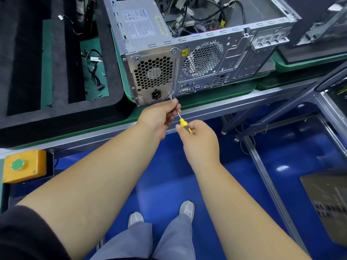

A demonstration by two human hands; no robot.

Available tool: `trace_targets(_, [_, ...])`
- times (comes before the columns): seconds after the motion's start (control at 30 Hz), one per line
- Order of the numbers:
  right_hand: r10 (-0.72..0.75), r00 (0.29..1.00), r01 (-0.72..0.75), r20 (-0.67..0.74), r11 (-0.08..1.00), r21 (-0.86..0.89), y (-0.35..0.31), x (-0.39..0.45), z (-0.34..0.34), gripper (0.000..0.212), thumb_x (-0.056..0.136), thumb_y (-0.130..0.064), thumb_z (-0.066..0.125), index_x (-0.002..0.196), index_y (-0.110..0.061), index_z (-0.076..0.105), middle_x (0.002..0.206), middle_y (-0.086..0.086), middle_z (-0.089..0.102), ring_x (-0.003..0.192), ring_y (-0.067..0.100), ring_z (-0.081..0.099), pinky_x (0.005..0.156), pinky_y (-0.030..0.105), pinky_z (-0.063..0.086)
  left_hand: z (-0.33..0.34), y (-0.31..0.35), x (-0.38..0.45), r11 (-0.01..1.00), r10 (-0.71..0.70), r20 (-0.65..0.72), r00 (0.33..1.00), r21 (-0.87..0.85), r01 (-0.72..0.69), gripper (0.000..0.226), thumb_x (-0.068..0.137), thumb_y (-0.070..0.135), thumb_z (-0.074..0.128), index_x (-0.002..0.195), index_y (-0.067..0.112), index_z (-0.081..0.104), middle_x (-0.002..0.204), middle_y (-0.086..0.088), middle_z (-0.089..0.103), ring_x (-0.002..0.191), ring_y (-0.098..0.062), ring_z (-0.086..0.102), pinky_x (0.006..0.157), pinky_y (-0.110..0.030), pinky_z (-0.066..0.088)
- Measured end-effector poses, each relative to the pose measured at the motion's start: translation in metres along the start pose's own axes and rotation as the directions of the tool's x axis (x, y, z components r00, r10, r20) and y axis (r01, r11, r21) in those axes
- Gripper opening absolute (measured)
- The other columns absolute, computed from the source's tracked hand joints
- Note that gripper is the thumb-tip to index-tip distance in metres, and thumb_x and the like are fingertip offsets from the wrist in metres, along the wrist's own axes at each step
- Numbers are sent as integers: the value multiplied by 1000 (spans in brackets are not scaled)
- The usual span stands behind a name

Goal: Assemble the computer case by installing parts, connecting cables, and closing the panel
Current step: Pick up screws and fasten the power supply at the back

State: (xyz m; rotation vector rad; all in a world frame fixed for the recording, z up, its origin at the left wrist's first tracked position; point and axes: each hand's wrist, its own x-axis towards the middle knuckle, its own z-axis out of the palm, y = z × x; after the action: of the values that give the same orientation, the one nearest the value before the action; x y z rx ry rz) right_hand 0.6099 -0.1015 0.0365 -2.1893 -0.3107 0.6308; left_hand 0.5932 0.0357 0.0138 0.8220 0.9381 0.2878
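The open computer case [197, 59] lies on its side on the green table [197, 99], rear panel toward the person. The right hand [199, 139] grips the yellow screwdriver [183, 122] handle. The left hand [159, 117] pinches its metal shaft, whose tip meets the power supply [154, 76] corner.

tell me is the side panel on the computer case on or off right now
Off. The computer case lies on its side with its top face open, so the power supply and loose cables inside are visible.

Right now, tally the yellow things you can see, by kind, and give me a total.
Screwdriver handle, held by the right hand: 1
Warning sticker on the computer case: 1
Button box: 1
Cable tie inside the case: 1
Total: 4
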Motion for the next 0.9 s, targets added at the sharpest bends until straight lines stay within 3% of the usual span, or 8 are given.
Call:
trace_targets(0.1, [-88, 994, 84, -61, 994, -76, 5, 1, 3, 37, 97, -44, 56, 71, -18, 53, 60, -5, 51, 56, 17, 45, 51, 31, 33, 2, -1, -1, 1000, 0, -16, 1000, -15, -1, 6, 88, 19, 72, 82, 16, 71, 75, 4, 74, 62, -2, 67, 47, -13, 46])
trace_targets(0.2, [96, 992, -116, 80, 944, 310, 1, 4, 8, 38, 99, -39, 57, 77, -11, 67, 55, -3, 46, 48, 14, 35, 48, 26, 30, 4, -1, -2, 1000, 9, -33, 999, 7, -9, 9, 87, 20, 73, 79, 18, 69, 69, 6, 72, 57, -1, 63, 46, -11, 42])
trace_targets(0.37, [187, 726, -686, 662, 277, 673, -4, 7, 1, 50, 102, -39, 52, 74, -5, 76, 51, -5, 38, 38, 6, 27, 35, 18, 22, 6, 0, -3, 999, 25, -68, 997, 32, -23, 13, 85, 23, 75, 77, 17, 67, 64, 7, 67, 55, -5, 55, 51, -17, 40])
trace_targets(0.43, [143, 680, -731, 719, 197, 653, -3, 7, 0, 54, 102, -38, 51, 69, -5, 77, 50, -5, 36, 36, 6, 27, 34, 18, 22, 3, 0, -5, 1000, 4, -39, 999, -6, -4, 11, 89, 25, 71, 84, 15, 69, 69, 6, 70, 58, -5, 59, 54, -18, 44])
trace_targets(0.6, [191, 753, -647, 630, 390, 655, -5, 6, 0, 53, 102, -40, 50, 74, -7, 79, 55, 0, 49, 42, 8, 36, 40, 18, 30, -2, 0, -6, 998, 61, 37, 997, -26, -60, 17, 98, 17, 56, 92, 13, 71, 77, 5, 75, 67, -3, 68, 54, -14, 49])
trace_targets(0.7, [246, 900, -404, 359, 782, 475, -8, 3, 0, 38, 95, -47, 60, 78, -14, 67, 61, -2, 55, 46, 10, 45, 45, 23, 36, -1, 2, -4, 999, 40, 19, 999, -1, -40, 14, 96, 19, 60, 88, 17, 71, 77, 6, 75, 66, -2, 66, 52, -13, 47])
trace_targets(0.77, [104, 988, -115, 117, 989, 90, -10, -2, -1, 36, 94, -48, 60, 73, -20, 51, 62, -6, 52, 52, 13, 46, 49, 29, 36, -1, 1, -4, 1000, 25, 15, 1000, -8, -25, 13, 96, 20, 61, 88, 18, 71, 77, 7, 75, 63, 0, 66, 51, -12, 47])
trace_targets(0.9, [-116, 992, 102, -42, 965, -241, -6, -5, 6, 42, 101, -46, 48, 68, -20, 40, 62, -4, 43, 55, 13, 36, 50, 32, 22, 0, -1, -4, 999, 20, -10, 1000, -35, -21, 12, 95, 21, 63, 88, 17, 72, 78, 6, 76, 62, 0, 66, 49, -12, 47])
